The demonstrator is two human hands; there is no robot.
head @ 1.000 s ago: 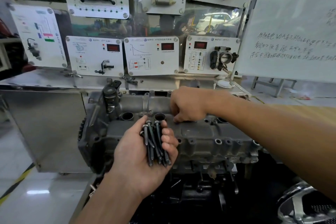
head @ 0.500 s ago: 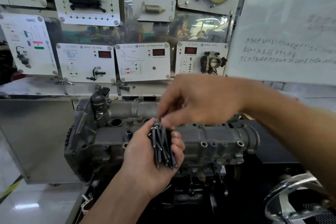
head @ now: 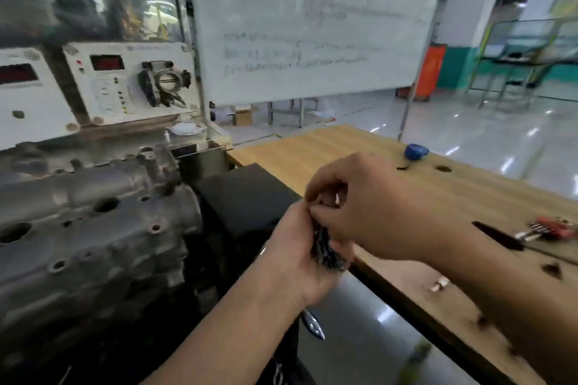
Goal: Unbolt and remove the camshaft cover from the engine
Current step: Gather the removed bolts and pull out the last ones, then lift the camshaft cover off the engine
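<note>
1. Since half a second ago the view swings right: the cover [head: 93, 228] slides from centre frame to the far left, the wooden surface [head: 359, 150] comes into view, and both hands come off the engine to meet in mid-air.
2. Left hand [head: 297, 259] is palm-up and curled round a bundle of dark bolts [head: 327, 248]. Right hand [head: 369, 209] sits on top of it, fingertips pinched at the bolt heads, so the two are together on the same bundle.
3. Cover is still seated on the engine, well to the left of both hands, long axis running left-right. Several bolt holes on it look empty; too blurry to say whether all are.
4. Left hand is the nearer one to the cover, right hand nearer the surface.
5. My guess: bolts get dumped on the surface to the right first, then both hands reach back left for the lift.
</note>
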